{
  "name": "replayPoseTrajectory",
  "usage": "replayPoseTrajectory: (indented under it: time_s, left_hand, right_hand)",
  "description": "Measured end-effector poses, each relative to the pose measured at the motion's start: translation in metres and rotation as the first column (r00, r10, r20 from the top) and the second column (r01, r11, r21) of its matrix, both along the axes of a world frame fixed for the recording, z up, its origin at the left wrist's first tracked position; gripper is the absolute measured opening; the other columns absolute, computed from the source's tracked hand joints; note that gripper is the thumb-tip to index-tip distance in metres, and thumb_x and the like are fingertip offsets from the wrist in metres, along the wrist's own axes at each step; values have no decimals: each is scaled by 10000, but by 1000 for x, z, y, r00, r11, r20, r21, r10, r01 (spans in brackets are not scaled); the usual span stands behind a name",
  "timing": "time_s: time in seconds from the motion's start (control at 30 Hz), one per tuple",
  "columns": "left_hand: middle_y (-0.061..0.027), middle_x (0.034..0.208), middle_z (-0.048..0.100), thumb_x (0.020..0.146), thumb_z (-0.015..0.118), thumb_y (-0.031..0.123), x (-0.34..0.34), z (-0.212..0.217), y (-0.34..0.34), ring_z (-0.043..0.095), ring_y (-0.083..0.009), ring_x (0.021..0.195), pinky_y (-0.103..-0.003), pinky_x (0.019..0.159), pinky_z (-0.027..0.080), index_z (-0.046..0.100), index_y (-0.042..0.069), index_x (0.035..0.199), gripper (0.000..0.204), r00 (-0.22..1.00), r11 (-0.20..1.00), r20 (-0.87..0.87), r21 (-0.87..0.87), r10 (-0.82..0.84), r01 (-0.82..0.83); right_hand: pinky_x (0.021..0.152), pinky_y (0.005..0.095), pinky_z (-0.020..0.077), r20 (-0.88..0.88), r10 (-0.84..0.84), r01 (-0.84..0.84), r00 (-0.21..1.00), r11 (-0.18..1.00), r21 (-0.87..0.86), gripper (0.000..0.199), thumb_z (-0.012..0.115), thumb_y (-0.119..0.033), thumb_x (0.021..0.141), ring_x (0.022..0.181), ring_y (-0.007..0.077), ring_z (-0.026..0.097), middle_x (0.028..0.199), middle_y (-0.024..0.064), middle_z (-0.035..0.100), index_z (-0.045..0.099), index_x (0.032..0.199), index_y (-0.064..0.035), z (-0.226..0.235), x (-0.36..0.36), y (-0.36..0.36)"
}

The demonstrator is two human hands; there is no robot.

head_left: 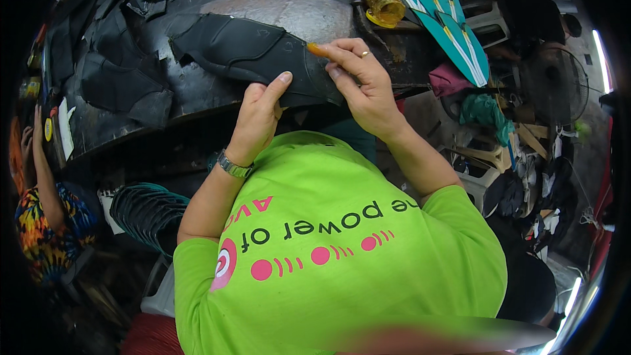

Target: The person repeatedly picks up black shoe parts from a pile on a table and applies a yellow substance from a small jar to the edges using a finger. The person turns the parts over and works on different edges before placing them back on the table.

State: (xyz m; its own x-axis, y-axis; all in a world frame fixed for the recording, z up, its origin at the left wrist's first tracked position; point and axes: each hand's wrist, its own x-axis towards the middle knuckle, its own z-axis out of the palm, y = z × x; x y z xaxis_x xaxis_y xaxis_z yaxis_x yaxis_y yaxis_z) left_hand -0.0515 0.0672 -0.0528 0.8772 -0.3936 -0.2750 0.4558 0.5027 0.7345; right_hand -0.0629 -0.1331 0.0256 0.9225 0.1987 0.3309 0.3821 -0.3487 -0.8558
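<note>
A black shoe upper (256, 46) with stitched seams lies stretched over the near edge of the dark table. My left hand (259, 115) grips its near edge, thumb on top and the other fingers mostly hidden underneath. At the piece's right end, my right hand (365, 82) is closed, its thumb close to the black surface. From its fingers an orange tip (317, 49) touches the upper's far edge; I cannot tell whether it is a small tool or a coated fingertip. An uncapped jar (383, 8) of yellowish, sticky-looking stuff lies tilted beyond my right hand.
More black cut pieces (125, 85) cover the table's left and far side. Teal panels with white stripes (447, 26) jut out at the right. At the far left, another person's arm (47, 177) reaches to the table. A fan (555, 82) stands at right.
</note>
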Motion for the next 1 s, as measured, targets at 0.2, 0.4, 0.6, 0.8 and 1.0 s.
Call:
replayPoseTrajectory:
  time_s: [0.2, 0.4, 0.6, 0.8, 1.0]
  left_hand:
    - [-19, 876, 653, 995, 592, 134, -3, 13, 0, 604, -57, 754, -210, 641, 475, 646, 31, 907, 146, 999, 999, -37, -16, 27, -28]
    - [-99, 1083, 692, 1000, 566, 101, -1, 14, 3, 680, -137, 961, -263, 825, 559, 641, -38, 1101, 187, 999, 991, -31, -135, -8, 4]
    - [-134, 1148, 667, 1001, 560, 101, 0, 24, 1, 669, -202, 1049, -355, 921, 553, 601, -49, 1145, 212, 999, 980, -31, -198, 9, -15]
    - [-141, 1065, 694, 1008, 554, 120, -2, 35, 0, 698, -190, 953, -322, 835, 585, 633, -68, 1075, 215, 997, 977, -74, -207, 30, -45]
    - [-150, 1086, 679, 1019, 529, 140, 0, 38, 3, 702, -226, 968, -396, 831, 614, 584, -56, 1117, 226, 995, 983, -85, -183, -43, 27]
  right_hand:
    - [897, 235, 435, 2, -5, 5, 1000, 1000, -25, 397, 539, 69, 928, 998, 147, 554, 1143, 78, 565, 624, 1304, -26, -13, 6, 8]
    - [887, 238, 447, 28, -19, 20, 999, 998, -53, 395, 542, 69, 931, 992, 156, 568, 1107, 80, 576, 638, 1296, -46, -16, 7, 12]
    - [863, 254, 469, 60, 5, 3, 998, 992, -126, 382, 568, 109, 889, 1000, 187, 589, 1102, 92, 578, 678, 1222, -40, -16, 1, 12]
    - [864, 307, 508, 157, 62, -42, 986, 991, -129, 436, 606, 162, 805, 964, 234, 614, 1097, 116, 580, 708, 1166, -60, -18, -1, 8]
    - [895, 290, 506, 151, 132, -121, 980, 989, -83, 393, 639, 164, 789, 1029, 201, 612, 1183, 90, 546, 745, 1088, -69, -24, -3, -2]
